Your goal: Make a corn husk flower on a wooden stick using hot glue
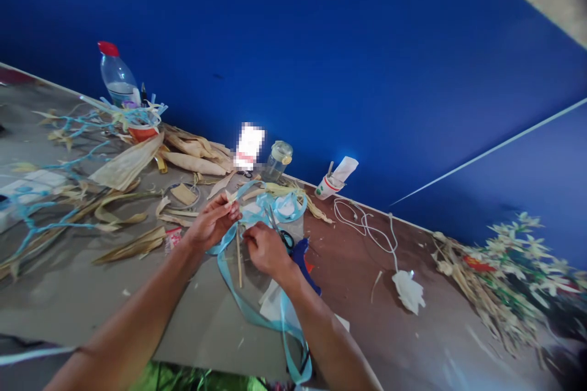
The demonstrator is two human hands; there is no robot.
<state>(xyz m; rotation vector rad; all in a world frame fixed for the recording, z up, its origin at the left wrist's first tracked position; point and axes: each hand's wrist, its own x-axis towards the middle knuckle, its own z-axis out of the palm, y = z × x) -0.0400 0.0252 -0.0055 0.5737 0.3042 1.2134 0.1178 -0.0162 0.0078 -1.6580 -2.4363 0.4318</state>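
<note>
My left hand (213, 220) is closed in a pinch on a small pale piece of dried husk (232, 198), raised over the table. Close beside it on the right, my right hand (268, 247) has its fingertips pressed together at the light blue ribbon (238, 302); exactly how they grip it is partly hidden. The ribbon loops down toward the table's front edge. Between the hands a thin straw-coloured stick (239, 259) points downward. Scissors (287, 238) with dark handles lie just behind my right hand, and a blue tool with an orange part (302, 263) lies next to its wrist.
Dried husks (197, 153) and blue-wrapped twigs (36, 220) spread over the left side. Along the blue wall stand a red-capped bottle (117, 76), a lit phone (249, 146), a glass jar (279, 160) and a paper cup (328, 186). A white cable (367, 226) and white flowers (527, 250) lie right.
</note>
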